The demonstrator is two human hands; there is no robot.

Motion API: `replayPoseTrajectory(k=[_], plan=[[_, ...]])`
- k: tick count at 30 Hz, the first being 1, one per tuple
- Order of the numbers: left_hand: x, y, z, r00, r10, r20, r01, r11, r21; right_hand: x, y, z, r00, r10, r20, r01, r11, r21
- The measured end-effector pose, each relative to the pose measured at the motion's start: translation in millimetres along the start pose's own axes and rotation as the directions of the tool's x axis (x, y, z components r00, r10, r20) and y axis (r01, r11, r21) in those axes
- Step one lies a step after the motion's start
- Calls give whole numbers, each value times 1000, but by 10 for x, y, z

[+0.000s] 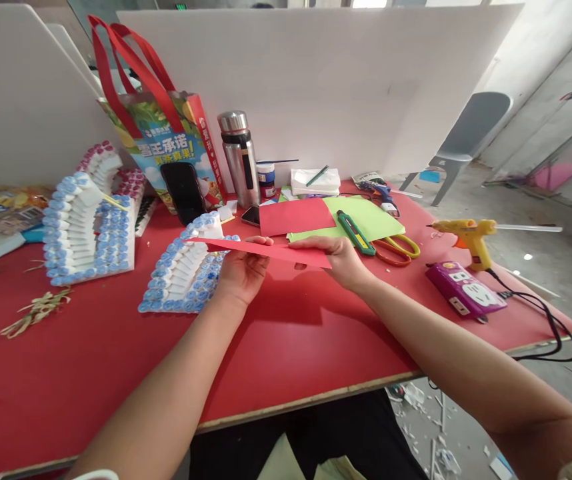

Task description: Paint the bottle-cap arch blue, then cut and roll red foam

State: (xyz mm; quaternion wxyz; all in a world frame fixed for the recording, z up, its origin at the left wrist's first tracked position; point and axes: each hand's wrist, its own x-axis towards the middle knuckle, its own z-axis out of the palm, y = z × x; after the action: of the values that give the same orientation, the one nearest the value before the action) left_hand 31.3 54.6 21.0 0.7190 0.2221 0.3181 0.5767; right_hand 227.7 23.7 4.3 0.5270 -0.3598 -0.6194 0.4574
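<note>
Both of my hands hold one red sheet of paper (266,251) flat and nearly edge-on above the red table (116,347). My left hand (242,272) grips it from below with the thumb on top. At the sheet's right end, my right hand (339,259) pinches it. Just left of the sheet lies a blue-and-white curved paper model (186,273). Beyond my hands lie a second red sheet (293,215) and a green sheet (366,217).
A green utility knife (356,233) and yellow-handled scissors (399,248) lie right of my hand. A yellow glue gun (466,235) and purple power strip (466,291) sit near the right edge. A steel flask (239,159), phone (184,192), gift bag (166,140) and more paper models (86,227) stand behind.
</note>
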Motion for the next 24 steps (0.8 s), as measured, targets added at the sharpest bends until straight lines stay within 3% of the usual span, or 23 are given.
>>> replayPoseTrajectory(k=[4, 7, 10, 12, 14, 16, 18, 19, 21, 24], plan=[[-25, 12, 37, 993, -76, -92, 68, 994, -82, -46, 4, -52, 976, -218, -7, 205, 927, -314], [-42, 31, 42, 984, -151, -91, 137, 980, -142, -64, -4, -59, 976, -217, -14, 198, 913, -356], [-44, 44, 14, 990, -143, -19, 140, 983, -117, -31, -39, -48, 996, -13, -92, 2, 992, -125], [-38, 40, -21, 996, -55, 68, 56, 998, -17, 13, -60, -63, 980, 174, -99, -161, 978, 135], [-32, 29, -61, 982, 40, 186, -66, 989, 134, 61, -66, -102, 931, 363, -38, -326, 875, 357], [-29, 13, -93, 956, 90, 281, -168, 949, 267, 99, -57, -147, 841, 538, 50, -487, 715, 502], [-27, -5, -108, 942, 129, 310, -231, 919, 319, 117, -42, -172, 755, 642, 133, -592, 580, 560], [-24, -13, -109, 942, 148, 301, -245, 916, 317, 117, -34, -172, 743, 653, 148, -609, 567, 554], [-11, -27, -104, 954, 169, 247, -238, 929, 283, 99, -26, -146, 811, 576, 106, -548, 682, 485], [27, -34, -91, 984, 146, 102, -164, 967, 198, 44, -34, -69, 961, 272, -45, -254, 936, 245]])
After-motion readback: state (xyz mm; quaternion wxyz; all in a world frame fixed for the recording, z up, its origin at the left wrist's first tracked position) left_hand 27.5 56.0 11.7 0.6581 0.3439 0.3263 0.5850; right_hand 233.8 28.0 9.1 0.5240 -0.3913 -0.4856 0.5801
